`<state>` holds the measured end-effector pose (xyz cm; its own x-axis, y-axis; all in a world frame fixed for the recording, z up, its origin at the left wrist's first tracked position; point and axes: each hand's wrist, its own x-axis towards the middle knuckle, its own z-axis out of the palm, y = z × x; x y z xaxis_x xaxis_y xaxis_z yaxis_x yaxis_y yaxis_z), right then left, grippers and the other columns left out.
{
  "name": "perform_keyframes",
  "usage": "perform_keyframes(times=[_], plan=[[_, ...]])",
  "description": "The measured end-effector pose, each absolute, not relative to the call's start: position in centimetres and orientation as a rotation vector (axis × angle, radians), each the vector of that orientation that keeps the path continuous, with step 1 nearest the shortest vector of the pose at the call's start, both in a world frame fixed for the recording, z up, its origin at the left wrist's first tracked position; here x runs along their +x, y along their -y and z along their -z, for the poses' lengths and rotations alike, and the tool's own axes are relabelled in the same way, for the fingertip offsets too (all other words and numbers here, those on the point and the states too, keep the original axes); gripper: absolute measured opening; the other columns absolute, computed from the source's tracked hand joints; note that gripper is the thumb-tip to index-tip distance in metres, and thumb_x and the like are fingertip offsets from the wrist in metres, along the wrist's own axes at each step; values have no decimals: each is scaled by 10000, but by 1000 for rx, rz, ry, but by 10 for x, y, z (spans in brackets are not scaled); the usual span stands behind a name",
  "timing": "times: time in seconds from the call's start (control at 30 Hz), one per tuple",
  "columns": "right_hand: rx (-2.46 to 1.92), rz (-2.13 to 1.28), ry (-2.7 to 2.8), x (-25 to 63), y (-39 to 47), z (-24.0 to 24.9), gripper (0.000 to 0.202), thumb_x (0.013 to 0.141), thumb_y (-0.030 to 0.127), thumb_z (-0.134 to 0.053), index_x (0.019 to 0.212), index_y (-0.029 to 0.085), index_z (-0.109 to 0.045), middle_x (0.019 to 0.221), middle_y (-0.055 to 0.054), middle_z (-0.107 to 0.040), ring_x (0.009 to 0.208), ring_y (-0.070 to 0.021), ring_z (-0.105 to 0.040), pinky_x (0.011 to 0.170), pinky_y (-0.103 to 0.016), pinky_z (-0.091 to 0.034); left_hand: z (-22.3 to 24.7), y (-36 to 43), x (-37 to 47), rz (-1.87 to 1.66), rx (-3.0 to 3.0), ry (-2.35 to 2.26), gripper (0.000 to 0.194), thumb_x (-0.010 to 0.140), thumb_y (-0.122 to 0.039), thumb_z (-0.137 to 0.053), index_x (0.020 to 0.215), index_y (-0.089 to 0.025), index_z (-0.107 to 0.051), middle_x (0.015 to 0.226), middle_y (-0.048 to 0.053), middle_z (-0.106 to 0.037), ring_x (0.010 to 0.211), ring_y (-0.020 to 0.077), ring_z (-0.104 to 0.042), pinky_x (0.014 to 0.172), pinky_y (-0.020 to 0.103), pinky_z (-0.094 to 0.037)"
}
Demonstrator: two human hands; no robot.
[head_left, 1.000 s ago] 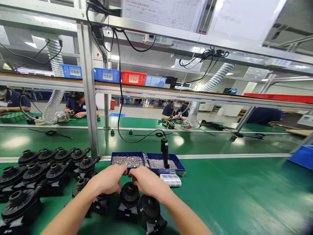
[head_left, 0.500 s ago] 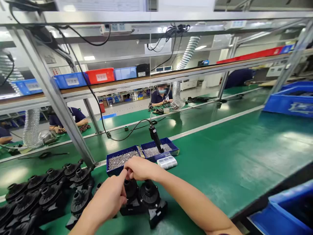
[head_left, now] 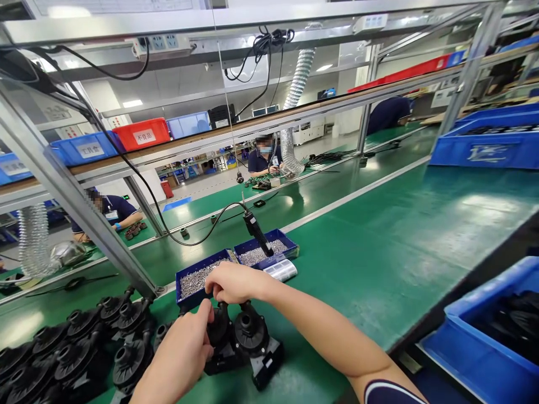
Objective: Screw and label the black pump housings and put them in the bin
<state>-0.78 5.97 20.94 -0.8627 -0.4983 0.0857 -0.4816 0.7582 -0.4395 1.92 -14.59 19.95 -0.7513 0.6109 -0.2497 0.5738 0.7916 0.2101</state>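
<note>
My left hand [head_left: 185, 348] is beside a black round pump-like part [head_left: 219, 331], fingers bent inward; what they hold, if anything, is hidden. Curled over the top of that same part is my right hand [head_left: 231, 283], near the tray of long screws [head_left: 197, 280]; its fingertips are too small to read. A second black part [head_left: 252, 336] stands just to the right. Behind my right hand lies a tray of small screws [head_left: 256, 255], with a black electric screwdriver [head_left: 257, 233] hanging over it on a cable. A clear plastic case [head_left: 281, 271] lies in front of that tray.
Rows of similar black parts [head_left: 76, 359] fill the left. A metal post [head_left: 84, 196] rises behind them. Blue bins stand at the lower right [head_left: 475, 342] and far right [head_left: 488, 151]. Coloured bins [head_left: 141, 134] line the shelf. Other people sit across the bench.
My hands have moved slightly apart at the fingertips, the right one up off the left. The view has shifted right, so the bench and shelf appear further left.
</note>
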Motion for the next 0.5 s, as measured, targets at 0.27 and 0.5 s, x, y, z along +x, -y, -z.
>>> perform_keyframes(times=[0.27, 0.5], plan=[[-845, 762, -2909, -6, -62, -212, 381, 825, -23, -659, 1121, 152, -822, 932, -43, -832, 959, -220, -774, 796, -236, -512, -198, 149, 16, -221, 953, -2630, 472, 775, 43, -631, 1115, -230, -451, 761, -34, -711, 835, 243, -647, 696, 310, -340], [-873, 839, -2922, -7, -62, -211, 369, 854, -16, -664, 1153, 143, -812, 977, -63, -842, 998, -243, -780, 812, -268, -506, -200, 146, 17, -338, 862, -2642, 453, 775, 47, -635, 1065, -234, -431, 710, -68, -689, 739, 204, -619, 671, 302, -319]])
